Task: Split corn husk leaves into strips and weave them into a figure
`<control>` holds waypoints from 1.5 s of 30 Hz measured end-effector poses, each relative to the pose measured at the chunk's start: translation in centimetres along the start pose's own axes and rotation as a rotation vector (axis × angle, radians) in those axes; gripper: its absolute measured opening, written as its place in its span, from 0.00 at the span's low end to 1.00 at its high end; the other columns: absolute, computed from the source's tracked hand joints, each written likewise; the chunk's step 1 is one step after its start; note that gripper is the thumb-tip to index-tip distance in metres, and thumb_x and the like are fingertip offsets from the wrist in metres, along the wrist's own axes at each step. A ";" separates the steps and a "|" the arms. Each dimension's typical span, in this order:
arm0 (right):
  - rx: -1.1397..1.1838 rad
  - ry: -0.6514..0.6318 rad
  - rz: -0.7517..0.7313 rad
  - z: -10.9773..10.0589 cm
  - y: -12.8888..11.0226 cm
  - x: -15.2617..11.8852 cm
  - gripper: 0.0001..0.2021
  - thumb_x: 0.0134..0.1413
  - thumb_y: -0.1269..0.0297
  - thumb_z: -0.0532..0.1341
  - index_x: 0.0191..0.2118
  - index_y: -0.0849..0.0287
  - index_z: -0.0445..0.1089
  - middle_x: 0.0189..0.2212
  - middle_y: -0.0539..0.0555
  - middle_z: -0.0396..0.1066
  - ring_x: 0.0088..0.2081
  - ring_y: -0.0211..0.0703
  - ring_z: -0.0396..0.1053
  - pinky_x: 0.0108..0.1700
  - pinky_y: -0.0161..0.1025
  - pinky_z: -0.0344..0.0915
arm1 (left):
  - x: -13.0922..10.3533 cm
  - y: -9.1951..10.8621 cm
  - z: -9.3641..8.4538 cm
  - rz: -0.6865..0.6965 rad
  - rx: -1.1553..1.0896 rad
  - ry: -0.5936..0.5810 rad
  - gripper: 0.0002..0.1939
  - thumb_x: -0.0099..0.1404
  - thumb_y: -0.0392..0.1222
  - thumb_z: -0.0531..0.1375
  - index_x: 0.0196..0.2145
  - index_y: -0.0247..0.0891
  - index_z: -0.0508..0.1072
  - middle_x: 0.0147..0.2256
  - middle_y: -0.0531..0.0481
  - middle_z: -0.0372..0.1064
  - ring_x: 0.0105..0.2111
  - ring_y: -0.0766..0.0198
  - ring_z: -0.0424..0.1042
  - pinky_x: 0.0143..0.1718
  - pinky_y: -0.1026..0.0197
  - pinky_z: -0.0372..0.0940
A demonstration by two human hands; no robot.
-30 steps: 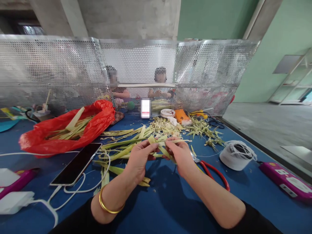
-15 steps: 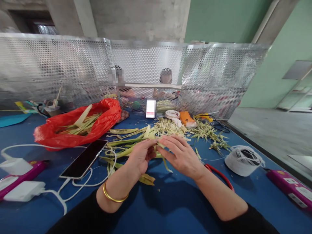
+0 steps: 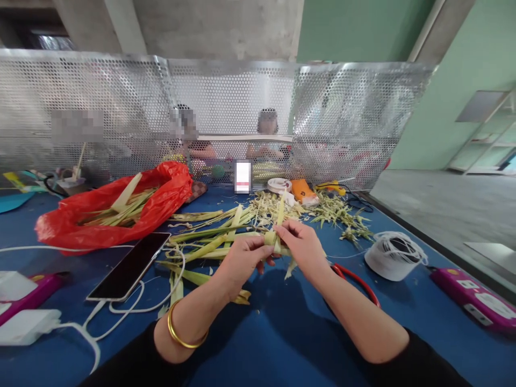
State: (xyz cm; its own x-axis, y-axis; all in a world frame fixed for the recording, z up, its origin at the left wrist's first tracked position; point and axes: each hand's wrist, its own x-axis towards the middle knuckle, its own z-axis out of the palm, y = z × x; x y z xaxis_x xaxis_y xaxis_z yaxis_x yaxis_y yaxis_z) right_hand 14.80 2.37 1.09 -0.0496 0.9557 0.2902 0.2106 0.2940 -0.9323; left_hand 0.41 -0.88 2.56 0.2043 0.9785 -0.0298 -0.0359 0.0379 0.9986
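Both hands meet above the blue table (image 3: 282,344), working one folded palm-leaf strip (image 3: 276,232). The left hand (image 3: 242,262) has its grip closed narrow on the lower, folded part of the strip, thumb and fingertips pinched over it. The right hand (image 3: 303,246) pinches the same strip just beside the left, thumb and forefinger closed at the fold, the other fingers curled loosely. The strip's long axis stands nearly upright: one end points up and away from the person toward the mesh screen (image 3: 226,107), while a short tail hangs down and slightly right below the right hand. The strip is held clear of the table, in front of the pile of loose leaf strips (image 3: 209,242).

A gold bangle (image 3: 181,336) sits on the left wrist. Red-handled scissors (image 3: 357,282) lie on the table just right of the right forearm, partly hidden by it. Farther right stands a spool of white string (image 3: 393,256), and beyond it a pink power strip (image 3: 475,303). Left of the leaf pile a black phone (image 3: 129,266) lies face up with a white cable (image 3: 133,309) looped beside it. A red plastic bag (image 3: 113,209) holding more leaves lies at the far left. Trimmed leaf scraps (image 3: 334,215) are scattered near the screen, behind which two other people sit.
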 end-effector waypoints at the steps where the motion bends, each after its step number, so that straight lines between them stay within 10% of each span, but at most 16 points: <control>1: 0.014 0.000 0.015 0.1 0.1 0.0 0.17 0.52 0.55 0.59 0.19 0.57 0.58 0.17 0.45 0.54 0.21 0.34 0.52 0.23 0.33 0.51 | 0.0 -0.1 0.0 -0.010 -0.018 -0.004 0.08 0.53 0.42 0.63 0.23 0.35 0.77 0.22 0.48 0.70 0.21 0.68 0.65 0.20 0.67 0.57; 8: -0.055 0.018 0.000 0.3 0.0 -0.2 0.15 0.51 0.55 0.58 0.20 0.58 0.61 0.17 0.45 0.56 0.23 0.36 0.53 0.25 0.34 0.51 | 0.1 -0.8 0.2 -0.012 0.069 0.092 0.09 0.51 0.44 0.66 0.26 0.34 0.76 0.18 0.53 0.65 0.18 0.71 0.59 0.19 0.67 0.53; 20: 0.001 -0.306 0.008 -2.5 -1.7 0.6 0.12 0.49 0.63 0.62 0.42 0.57 0.73 0.19 0.45 0.65 0.22 0.35 0.62 0.27 0.34 0.59 | 0.7 0.4 -1.4 -0.051 -0.082 0.257 0.12 0.46 0.42 0.68 0.26 0.35 0.70 0.21 0.53 0.69 0.17 0.72 0.61 0.15 0.69 0.50; 27: 0.419 -0.440 0.226 -3.6 -2.6 0.3 0.11 0.42 0.63 0.65 0.36 0.58 0.77 0.29 0.53 0.75 0.30 0.40 0.71 0.35 0.38 0.67 | 0.7 0.1 -1.3 -0.051 -0.111 0.269 0.10 0.46 0.40 0.68 0.22 0.36 0.69 0.19 0.53 0.68 0.17 0.73 0.60 0.14 0.70 0.46; 35: 0.301 -0.164 -0.140 -2.4 -2.7 0.1 0.11 0.51 0.58 0.62 0.23 0.55 0.73 0.27 0.50 0.71 0.32 0.40 0.66 0.38 0.37 0.62 | 0.5 -0.2 -0.9 -0.036 -0.067 0.243 0.10 0.46 0.41 0.68 0.22 0.35 0.71 0.17 0.54 0.65 0.16 0.72 0.60 0.13 0.70 0.49; 45: 0.027 -0.303 0.032 -2.5 -2.6 -0.1 0.15 0.46 0.64 0.56 0.12 0.57 0.62 0.19 0.49 0.62 0.29 0.40 0.61 0.33 0.36 0.56 | 0.8 -0.4 -1.0 -0.014 -0.097 0.328 0.09 0.46 0.42 0.68 0.23 0.35 0.73 0.16 0.56 0.63 0.15 0.74 0.57 0.15 0.70 0.51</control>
State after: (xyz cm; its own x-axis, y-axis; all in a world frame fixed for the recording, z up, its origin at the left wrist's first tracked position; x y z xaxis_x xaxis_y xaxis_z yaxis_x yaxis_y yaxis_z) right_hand 16.70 1.51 4.02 -0.3330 0.9242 0.1871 0.1905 0.2603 -0.9466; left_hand -0.41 0.12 2.04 -0.1200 0.9902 -0.0710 -0.1315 0.0551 0.9898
